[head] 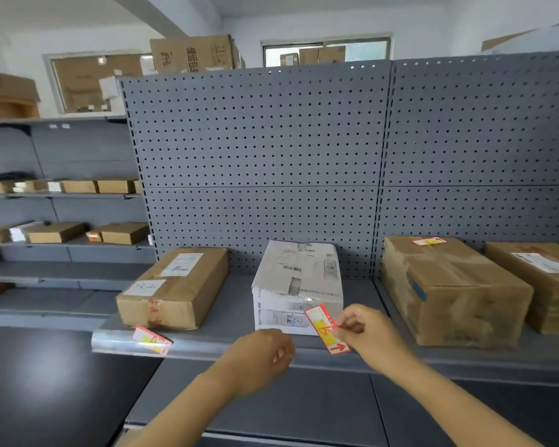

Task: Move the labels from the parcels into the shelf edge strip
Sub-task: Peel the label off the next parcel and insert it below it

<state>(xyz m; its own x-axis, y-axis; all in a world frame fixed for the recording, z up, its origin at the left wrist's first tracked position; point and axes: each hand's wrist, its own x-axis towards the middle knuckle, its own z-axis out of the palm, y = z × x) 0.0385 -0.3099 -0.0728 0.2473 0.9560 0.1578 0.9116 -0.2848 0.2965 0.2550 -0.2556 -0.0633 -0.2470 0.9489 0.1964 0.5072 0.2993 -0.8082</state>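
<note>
My right hand (367,333) pinches a red, white and yellow label (326,330) in front of the white parcel (299,285), just above the shelf edge strip (207,346). My left hand (262,356) hovers at the strip left of that label, fingers loosely curled with nothing in them. Another red label (151,341) sits tilted in the strip below the brown parcel (175,288) on the left. A third red label (429,241) lies on top of the large brown parcel (449,291) to the right.
A further brown parcel (542,282) stands at the far right. Grey pegboard (255,162) backs the shelf. To the left, other shelves (62,243) carry small cartons. Lower grey shelves (271,404) jut out below my arms.
</note>
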